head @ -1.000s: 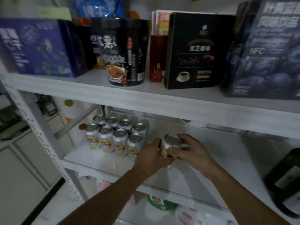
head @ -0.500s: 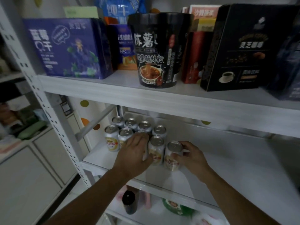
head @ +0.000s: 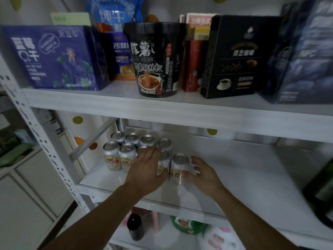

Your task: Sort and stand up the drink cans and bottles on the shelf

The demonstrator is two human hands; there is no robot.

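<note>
While you nudged the newest can (head: 179,169) upright beside the can cluster (head: 137,150), mid-frame on the middle shelf (head: 252,177), your right hand (head: 203,173) was spread just beside it and your left hand (head: 146,170) lay flat on the cluster. Next up, probably the green bottle (head: 322,188) at the right edge.

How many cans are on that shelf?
9 cans: four in the back row, four in the front row, partly behind the left hand, one at the right end. More could be hidden.

"NFC" is printed on the orange-and-purple carton (head: 121,64) way above the fingers (head: 153,154); can labels are too blurry.
</note>
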